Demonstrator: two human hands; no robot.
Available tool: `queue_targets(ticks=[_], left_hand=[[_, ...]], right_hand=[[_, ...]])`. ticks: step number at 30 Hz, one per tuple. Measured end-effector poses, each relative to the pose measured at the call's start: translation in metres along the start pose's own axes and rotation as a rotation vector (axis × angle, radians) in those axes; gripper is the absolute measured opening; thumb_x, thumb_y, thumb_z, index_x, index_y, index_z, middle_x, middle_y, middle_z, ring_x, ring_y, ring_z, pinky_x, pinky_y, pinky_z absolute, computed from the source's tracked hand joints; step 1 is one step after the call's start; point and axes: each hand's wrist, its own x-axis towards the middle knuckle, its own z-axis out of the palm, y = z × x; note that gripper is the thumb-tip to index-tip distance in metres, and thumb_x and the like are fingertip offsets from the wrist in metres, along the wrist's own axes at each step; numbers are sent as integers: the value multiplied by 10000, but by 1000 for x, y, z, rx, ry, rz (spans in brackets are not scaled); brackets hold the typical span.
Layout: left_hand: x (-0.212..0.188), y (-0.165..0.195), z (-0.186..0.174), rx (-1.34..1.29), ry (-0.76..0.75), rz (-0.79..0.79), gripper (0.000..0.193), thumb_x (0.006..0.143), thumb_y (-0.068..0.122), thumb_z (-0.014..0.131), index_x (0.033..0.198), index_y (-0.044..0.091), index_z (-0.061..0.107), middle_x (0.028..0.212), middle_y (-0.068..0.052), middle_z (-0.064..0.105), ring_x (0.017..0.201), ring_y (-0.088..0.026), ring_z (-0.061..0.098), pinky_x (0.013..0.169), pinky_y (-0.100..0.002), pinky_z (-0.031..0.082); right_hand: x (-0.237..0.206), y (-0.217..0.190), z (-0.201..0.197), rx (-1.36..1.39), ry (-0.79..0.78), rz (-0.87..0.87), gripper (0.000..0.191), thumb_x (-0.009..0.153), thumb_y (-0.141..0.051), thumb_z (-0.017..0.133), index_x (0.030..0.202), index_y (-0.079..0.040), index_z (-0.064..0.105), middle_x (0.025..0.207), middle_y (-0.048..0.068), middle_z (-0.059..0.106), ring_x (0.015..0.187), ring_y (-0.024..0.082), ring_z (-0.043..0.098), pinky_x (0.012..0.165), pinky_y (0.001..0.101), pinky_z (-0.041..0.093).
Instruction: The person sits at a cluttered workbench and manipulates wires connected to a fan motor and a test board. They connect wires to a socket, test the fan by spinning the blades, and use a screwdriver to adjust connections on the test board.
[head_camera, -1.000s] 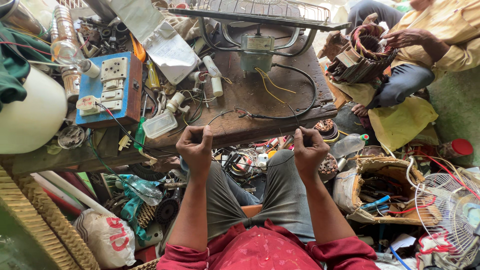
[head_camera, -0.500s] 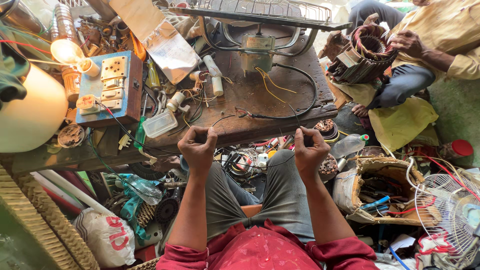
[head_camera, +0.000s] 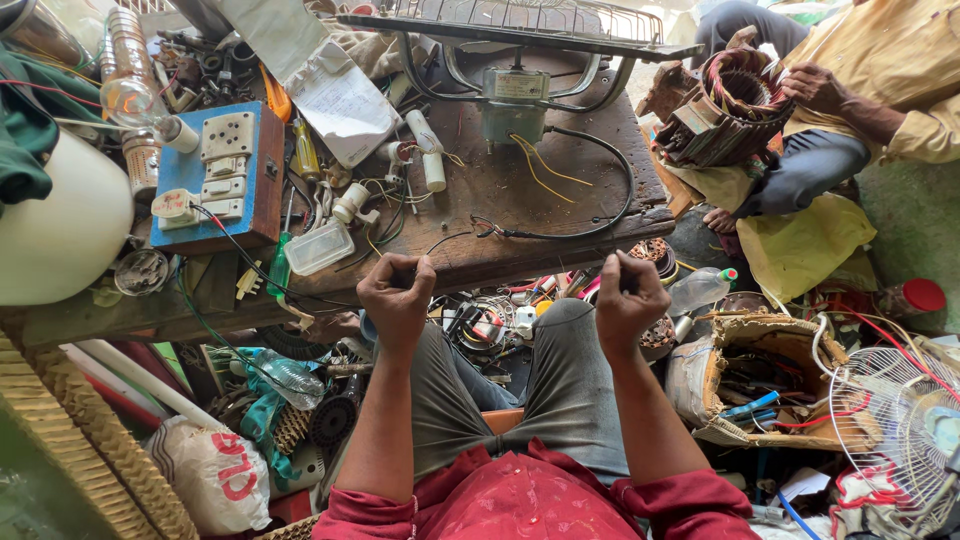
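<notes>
Before cluttered workbench (head_camera: 560, 195), fists (head_camera: 398, 292), fan motor (head_camera: 514, 100)

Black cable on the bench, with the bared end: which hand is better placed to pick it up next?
Probably the right hand. The black cable runs along the bench edge just ahead of it, and its bared end lies between the hands. The left hand sits closer to the clear plastic box. Both fists look closed.

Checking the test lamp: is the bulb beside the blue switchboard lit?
No. The bulb beside the blue switchboard looks clear and dark, with no glow.
</notes>
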Motion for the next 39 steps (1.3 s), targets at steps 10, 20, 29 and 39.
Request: queue_targets(ticks=[10, 20, 29, 39], left_hand=[[0, -1, 1, -38, -1, -5, 121, 905, 37, 770, 817, 1, 695, 689, 46, 639, 627, 11, 547, 560, -172, 417], [0, 0, 1, -12, -1, -3, 129, 904, 34, 774, 812, 1, 691, 691, 53, 628, 638, 13, 531, 573, -175, 416], [1, 0, 1, -45, 20, -38, 117, 899, 31, 771, 815, -1, 696, 700, 58, 632, 641, 15, 528, 586, -165, 421], [0, 6, 1, -33, 30, -28, 96, 894, 50, 768, 830, 5, 712, 702, 62, 643, 635, 20, 538, 586, -162, 433]], right_hand=[[15, 7, 10, -10, -31, -11, 92, 986, -39, 743, 1013, 46, 723, 841, 34, 703, 743, 40, 608, 685, 201, 499], [-2, -4, 6, -38, -74, -96, 45, 980, -13, 717, 973, 32, 714, 796, 20, 695, 697, 47, 627, 612, 212, 498], [-6, -10, 8, -26, -126, -2, 71, 973, -30, 738, 980, 37, 716, 791, 5, 683, 700, 25, 594, 629, 200, 481], [-7, -5, 5, -39, -108, -5, 75, 967, -32, 742, 965, 37, 713, 797, 16, 685, 704, 37, 600, 635, 200, 482]])
